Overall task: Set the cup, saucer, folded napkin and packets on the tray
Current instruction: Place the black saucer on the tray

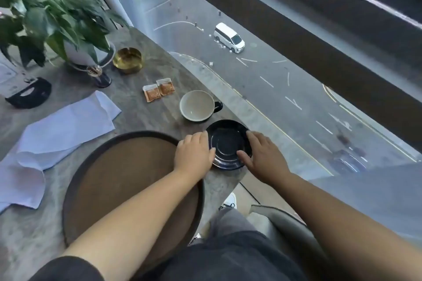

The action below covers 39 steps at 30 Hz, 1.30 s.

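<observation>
A dark glossy saucer [227, 141] lies on the stone table to the right of the round brown tray [96, 180]. My left hand [194, 155] grips the saucer's left rim and my right hand [262, 157] grips its right rim. A pale cup [197, 105] with a dark handle stands just beyond the saucer. Two orange packets [158, 89] lie side by side further back. A white napkin [61, 130] lies unfolded and rumpled to the left of the tray. The tray holds nothing; my left forearm crosses over it.
A potted plant [57, 13] in a white pot, a brass ashtray [127, 60] and a small dark stand [101, 75] sit at the back. A black holder [28, 94] stands at the far left. The table edge [230, 180] by the saucer borders a window over a street.
</observation>
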Each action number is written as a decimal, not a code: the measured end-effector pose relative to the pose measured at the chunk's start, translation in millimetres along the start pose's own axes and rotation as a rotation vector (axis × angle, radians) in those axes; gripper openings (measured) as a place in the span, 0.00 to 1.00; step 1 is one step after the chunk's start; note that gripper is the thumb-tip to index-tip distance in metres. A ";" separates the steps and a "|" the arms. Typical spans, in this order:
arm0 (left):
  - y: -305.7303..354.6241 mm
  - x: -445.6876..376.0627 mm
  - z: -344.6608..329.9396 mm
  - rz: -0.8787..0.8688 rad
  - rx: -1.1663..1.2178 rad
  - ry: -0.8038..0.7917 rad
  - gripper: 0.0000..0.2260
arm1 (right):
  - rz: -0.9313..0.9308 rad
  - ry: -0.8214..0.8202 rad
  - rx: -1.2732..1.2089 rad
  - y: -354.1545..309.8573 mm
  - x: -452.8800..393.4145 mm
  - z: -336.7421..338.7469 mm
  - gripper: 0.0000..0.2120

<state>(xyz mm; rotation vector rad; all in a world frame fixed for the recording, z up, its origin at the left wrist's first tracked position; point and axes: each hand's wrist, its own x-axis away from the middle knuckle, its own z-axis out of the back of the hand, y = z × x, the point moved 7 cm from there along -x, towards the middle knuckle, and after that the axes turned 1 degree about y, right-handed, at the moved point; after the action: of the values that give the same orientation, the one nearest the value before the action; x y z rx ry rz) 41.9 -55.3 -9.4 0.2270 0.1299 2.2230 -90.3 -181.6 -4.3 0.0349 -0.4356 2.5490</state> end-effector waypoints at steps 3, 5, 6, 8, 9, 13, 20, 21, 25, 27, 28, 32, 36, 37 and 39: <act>-2.3 -11.8 0.0 0.051 0.011 -0.003 0.18 | -0.126 0.003 -0.149 14.6 -6.6 -2.6 0.27; -4.6 -18.3 -0.2 0.068 0.016 -0.012 0.13 | -0.200 -0.054 -0.202 21.0 -9.5 -8.5 0.23; -5.5 -20.2 -0.5 0.074 0.025 -0.014 0.12 | -0.231 -0.069 -0.232 24.5 -11.1 -11.7 0.21; -10.7 -24.5 -2.0 0.095 0.036 -0.013 0.11 | -0.320 -0.081 -0.309 32.2 -14.6 -14.9 0.21; -13.2 -26.2 -4.5 0.105 0.027 -0.017 0.11 | -0.370 -0.102 -0.332 36.2 -15.3 -18.7 0.22; -17.8 -30.4 -17.6 0.152 0.065 -0.082 0.11 | -0.479 -0.159 -0.450 39.8 -17.9 -30.7 0.17; -17.5 -32.6 -20.4 0.160 0.140 -0.088 0.09 | -0.507 -0.152 -0.498 41.4 -20.4 -34.3 0.11; -18.0 -31.3 -19.7 0.161 0.165 -0.085 0.09 | -0.499 -0.148 -0.501 40.8 -20.3 -32.8 0.11; -24.0 -20.6 -13.4 0.180 0.287 -0.048 0.09 | -0.447 -0.137 -0.493 32.7 -18.7 -23.0 0.10; -27.5 -11.2 -8.4 0.195 0.375 -0.012 0.09 | -0.417 -0.135 -0.497 25.6 -17.6 -17.0 0.09; -29.7 -5.5 -5.7 0.206 0.417 0.005 0.09 | -0.401 -0.135 -0.500 21.0 -17.3 -14.1 0.09; -49.7 21.0 0.0 0.298 0.525 0.058 0.08 | -0.326 -0.166 -0.525 -6.1 -15.4 -9.3 0.09; -83.8 58.4 3.8 0.418 0.595 0.104 0.08 | -0.255 -0.227 -0.561 -46.3 -12.0 -17.8 0.08; -92.9 69.6 5.2 0.444 0.599 0.121 0.08 | -0.233 -0.250 -0.546 -57.6 -10.7 -21.4 0.07; -111.6 93.6 6.9 0.499 0.593 0.153 0.07 | -0.188 -0.288 -0.521 -81.2 -8.0 -30.2 0.06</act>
<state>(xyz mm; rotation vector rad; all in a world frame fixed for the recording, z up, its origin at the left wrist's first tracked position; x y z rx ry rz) 72.9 87.2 -11.0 0.4478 0.9065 2.6422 -39.0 -111.5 -9.5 0.2394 -1.1377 2.1812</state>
